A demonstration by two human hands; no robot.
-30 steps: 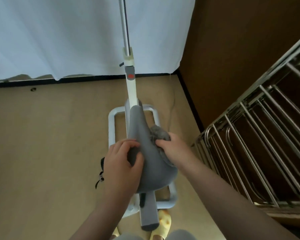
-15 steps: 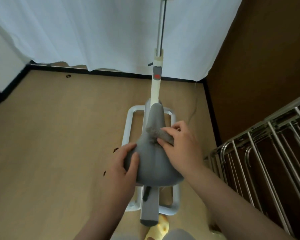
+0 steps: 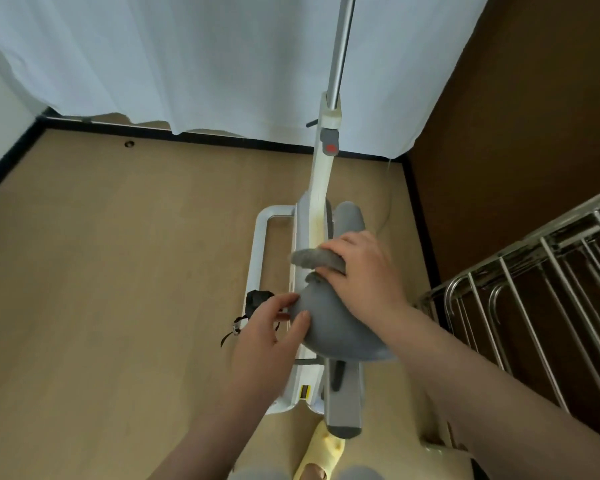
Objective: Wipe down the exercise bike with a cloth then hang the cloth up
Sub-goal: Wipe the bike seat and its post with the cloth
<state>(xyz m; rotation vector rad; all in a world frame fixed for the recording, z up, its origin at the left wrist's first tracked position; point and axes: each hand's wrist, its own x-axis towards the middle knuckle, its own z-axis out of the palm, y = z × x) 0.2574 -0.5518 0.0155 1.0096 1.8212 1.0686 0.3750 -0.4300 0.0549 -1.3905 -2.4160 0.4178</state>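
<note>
Fig.: my right hand [image 3: 361,275] w/ grey cloth [image 3: 317,259] bunched under curled fingers, now up at narrow mid of saddle [image 3: 329,320]; 1 s ago it rubbed right flank. Saddle nose [image 3: 350,218] has swung right of white post [image 3: 321,188]. My left hand [image 3: 269,332]: fingers straight, thumb on saddle's left edge, steadying only. Judgement: wipe still mid-saddle; frame, hanging-up not yet done. Surroundings: tan floor [image 3: 118,271], white curtain [image 3: 187,53], brown wall [image 3: 534,116], metal rack [image 3: 551,289] at right.
</note>
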